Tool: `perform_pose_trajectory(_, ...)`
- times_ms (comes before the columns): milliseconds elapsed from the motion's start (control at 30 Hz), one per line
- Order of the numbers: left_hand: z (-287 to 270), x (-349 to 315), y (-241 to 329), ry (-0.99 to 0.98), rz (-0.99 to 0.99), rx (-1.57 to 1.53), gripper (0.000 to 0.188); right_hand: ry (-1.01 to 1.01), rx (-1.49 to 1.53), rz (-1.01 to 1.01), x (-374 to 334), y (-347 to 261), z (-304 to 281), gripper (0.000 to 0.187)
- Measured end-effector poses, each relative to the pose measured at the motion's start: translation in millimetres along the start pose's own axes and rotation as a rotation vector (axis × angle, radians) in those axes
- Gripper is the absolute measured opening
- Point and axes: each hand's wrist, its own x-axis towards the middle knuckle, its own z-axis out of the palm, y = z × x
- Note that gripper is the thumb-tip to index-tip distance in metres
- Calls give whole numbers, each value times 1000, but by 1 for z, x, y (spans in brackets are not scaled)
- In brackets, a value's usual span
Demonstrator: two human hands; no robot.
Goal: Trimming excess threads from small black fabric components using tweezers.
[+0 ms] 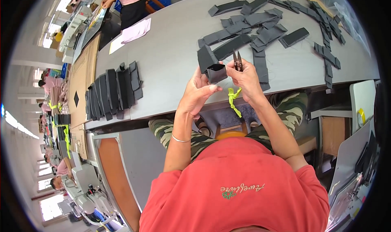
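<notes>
Head view: left hand (197, 92) grasps folded dark-grey fabric (207, 60); right hand (247, 78), beside it, holds black pointed metal snips (238, 62).

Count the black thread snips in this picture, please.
1: the black thread snips are in the right hand. Others may be hidden beneath the dark fabric pieces.

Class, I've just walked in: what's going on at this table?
A seated person works at a grey table. The left hand holds a folded dark fabric piece; the right hand, close beside it, holds small dark snips, blades pointing away from the body. Similar pieces lie in a row at left and a loose scatter toward the far right.
</notes>
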Motion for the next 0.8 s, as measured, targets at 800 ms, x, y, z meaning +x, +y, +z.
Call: perform_pose_trajectory(800,22,58,3,439,169,198,42,-1,-1056,-690,-4,-27,-38,22)
